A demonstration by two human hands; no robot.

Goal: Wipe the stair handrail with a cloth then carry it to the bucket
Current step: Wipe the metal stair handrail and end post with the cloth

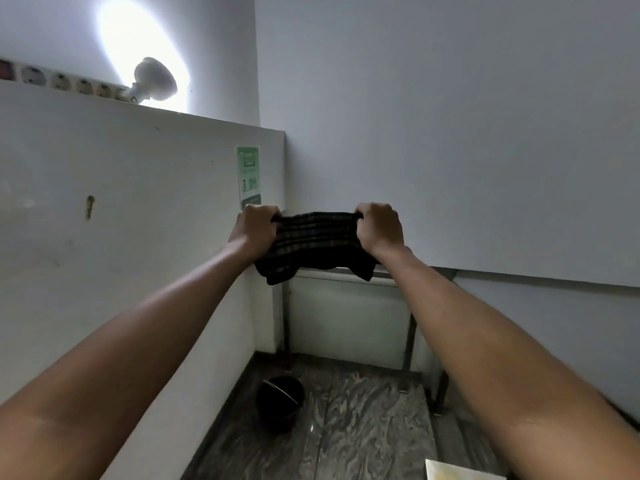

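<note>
Dark checked fabric cloth (313, 244) is stretched sideways between left hand (256, 230) and right hand (379, 228), both fisted on its ends. Round black plastic bucket (280, 403) stands on floor below, nearer left hand.

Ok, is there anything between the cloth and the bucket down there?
Nothing visible. Both hands, left and right, hold the cloth stretched out in the air; the bucket stands on bare floor below, by the left wall.
</note>
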